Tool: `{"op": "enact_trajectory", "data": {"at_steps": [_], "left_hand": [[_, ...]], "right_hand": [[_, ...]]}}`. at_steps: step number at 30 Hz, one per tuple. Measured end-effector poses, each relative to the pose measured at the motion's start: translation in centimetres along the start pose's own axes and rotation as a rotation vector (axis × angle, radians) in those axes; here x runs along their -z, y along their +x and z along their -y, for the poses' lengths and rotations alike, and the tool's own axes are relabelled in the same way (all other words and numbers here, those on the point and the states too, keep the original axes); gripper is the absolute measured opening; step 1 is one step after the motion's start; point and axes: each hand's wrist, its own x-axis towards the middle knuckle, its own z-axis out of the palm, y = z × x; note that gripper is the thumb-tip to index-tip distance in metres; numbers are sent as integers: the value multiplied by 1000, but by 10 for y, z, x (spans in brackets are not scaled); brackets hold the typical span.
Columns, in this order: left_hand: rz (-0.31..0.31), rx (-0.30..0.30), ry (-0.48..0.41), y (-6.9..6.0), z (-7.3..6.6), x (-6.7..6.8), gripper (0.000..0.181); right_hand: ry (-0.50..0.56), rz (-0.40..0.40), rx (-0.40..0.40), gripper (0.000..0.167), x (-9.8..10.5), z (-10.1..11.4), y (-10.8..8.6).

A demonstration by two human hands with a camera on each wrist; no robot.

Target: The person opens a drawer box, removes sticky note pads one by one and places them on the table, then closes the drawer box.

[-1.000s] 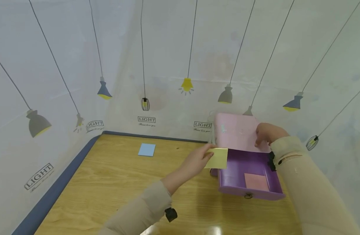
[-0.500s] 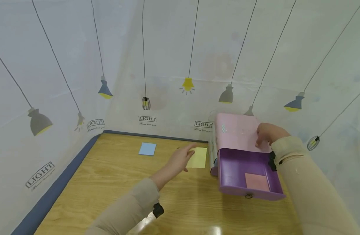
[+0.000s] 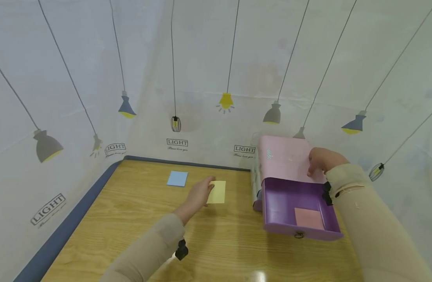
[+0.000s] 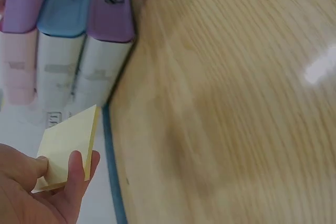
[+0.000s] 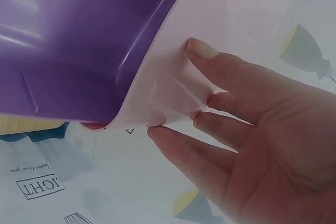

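Note:
My left hand (image 3: 196,194) pinches a yellow sticky note pad (image 3: 217,192) above the wooden table. In the left wrist view, the thumb lies on one face of the yellow pad (image 4: 68,142) and the fingers are behind it and at its edge. My right hand (image 3: 325,159) holds the right side of a pink-topped drawer unit (image 3: 284,156). Its thumb and fingertips touch the pale pink casing (image 5: 168,77) in the right wrist view. The unit's purple top drawer (image 3: 286,196) is pulled out. A pink sticky note pad (image 3: 308,218) lies inside, toward the front right.
A blue sticky note pad (image 3: 177,178) lies at the back left of the wooden table (image 3: 131,219). Lower blue (image 4: 65,3) and purple drawers (image 4: 111,11) stay closed in the left wrist view. A lamp-printed sheet (image 3: 202,70) hangs behind the table.
My left hand has carried the yellow pad left, from beside the purple drawer toward the blue pad. My right hand stays on the drawer unit.

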Motion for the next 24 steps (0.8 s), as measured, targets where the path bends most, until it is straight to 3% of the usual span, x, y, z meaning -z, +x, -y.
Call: {"op": "enact_trajectory", "data": {"at_steps": [7, 14, 24], "left_hand": [[40, 80, 47, 0, 24, -2, 30], [103, 195, 56, -2, 42, -9, 42], [116, 194, 194, 1, 61, -18, 70]], "right_hand": [[11, 13, -7, 57, 0, -1, 2], [5, 10, -13, 57, 0, 2, -1], [14, 10, -21, 55, 0, 2, -2]]}}
